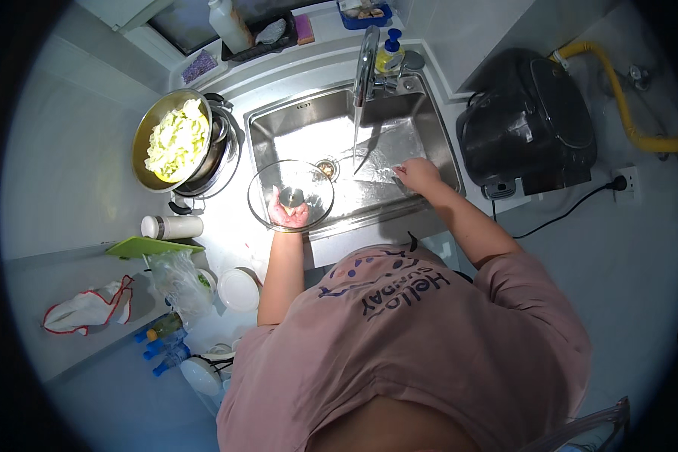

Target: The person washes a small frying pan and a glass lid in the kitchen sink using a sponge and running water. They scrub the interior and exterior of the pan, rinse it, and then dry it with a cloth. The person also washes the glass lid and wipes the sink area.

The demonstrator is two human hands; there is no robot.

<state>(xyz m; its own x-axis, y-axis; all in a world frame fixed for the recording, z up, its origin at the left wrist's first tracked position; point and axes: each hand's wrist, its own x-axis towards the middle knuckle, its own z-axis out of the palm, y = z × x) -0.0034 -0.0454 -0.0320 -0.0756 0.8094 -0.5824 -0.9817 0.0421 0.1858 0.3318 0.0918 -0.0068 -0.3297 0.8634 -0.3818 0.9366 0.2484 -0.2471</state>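
Note:
My left hand is under a round glass pot lid, by the front left edge of the stainless steel sink; its fingers curl at the lid's dark knob. Over the right part of the basin is my right hand, its fingers drawn together, with something small and pale perhaps at the fingertips; what it is I cannot tell. Water runs from the chrome faucet into the basin, near the drain strainer, which has bits of brownish matter in it.
Left of the sink, a metal bowl of cut cabbage rests on a pot. A white-lidded container, green cutting board and jar stand nearer. A black appliance is at right; a soap bottle stands behind the faucet.

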